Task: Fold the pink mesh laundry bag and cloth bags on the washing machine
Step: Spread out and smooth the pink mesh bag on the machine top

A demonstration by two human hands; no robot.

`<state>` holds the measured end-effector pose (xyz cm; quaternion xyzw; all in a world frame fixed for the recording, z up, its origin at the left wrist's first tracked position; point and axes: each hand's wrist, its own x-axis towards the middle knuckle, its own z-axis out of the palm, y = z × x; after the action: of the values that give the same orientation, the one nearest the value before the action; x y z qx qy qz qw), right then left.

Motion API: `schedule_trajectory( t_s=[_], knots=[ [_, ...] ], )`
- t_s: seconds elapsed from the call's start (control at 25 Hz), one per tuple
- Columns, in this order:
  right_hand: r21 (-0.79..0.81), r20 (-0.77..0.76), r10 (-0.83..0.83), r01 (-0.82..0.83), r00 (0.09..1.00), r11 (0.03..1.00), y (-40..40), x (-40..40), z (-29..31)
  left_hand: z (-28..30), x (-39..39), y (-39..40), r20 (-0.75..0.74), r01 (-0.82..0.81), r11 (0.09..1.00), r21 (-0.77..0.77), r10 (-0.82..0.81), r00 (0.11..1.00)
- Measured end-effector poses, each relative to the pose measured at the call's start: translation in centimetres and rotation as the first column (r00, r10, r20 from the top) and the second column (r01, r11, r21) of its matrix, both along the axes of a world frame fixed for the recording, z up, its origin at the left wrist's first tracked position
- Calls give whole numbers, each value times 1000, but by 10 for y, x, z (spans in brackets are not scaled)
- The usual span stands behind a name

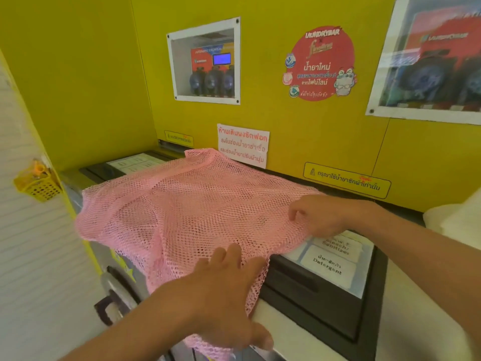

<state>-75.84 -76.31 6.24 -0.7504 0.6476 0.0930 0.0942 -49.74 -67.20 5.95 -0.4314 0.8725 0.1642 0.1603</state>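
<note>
The pink open-weave mesh laundry bag looks like coarse, matt netted cloth. Under it, the washing machine's black top panel is smooth, semi-glossy plastic carrying white paper-like labels. The yellow wall panels behind look smooth with a slight sheen. At left hangs a small yellow perforated plastic basket.

Single head-worn wide-angle view, looking forward and down at close range onto the washing machine top; yellow wall fills the upper frame.
</note>
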Motion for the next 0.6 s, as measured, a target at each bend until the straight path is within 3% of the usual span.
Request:
schedule_trajectory(
  t_s=[0.2, 0.28, 0.48, 0.6],
  knots=[
    [-316, -2, 38, -37, 999, 948, 5, -6, -22, 0, 6, -8, -7, 22, 999, -26, -22, 1000],
    [-404, -16, 86, -85, 996, 911, 6, -3, -28, -1, 4, -10, -78, -30, 999, -13, 29, 996],
    [-438, 138, 92, -22, 986, 899, 4, 0, -14, -20, -15, -8, -255, -237, 959, -157, 192, 947],
    [-449, 153, 98, -20, 983, 893, 5, -2, -9, -16, -9, -13, -314, -262, 964, -45, 236, 920]
  ],
)
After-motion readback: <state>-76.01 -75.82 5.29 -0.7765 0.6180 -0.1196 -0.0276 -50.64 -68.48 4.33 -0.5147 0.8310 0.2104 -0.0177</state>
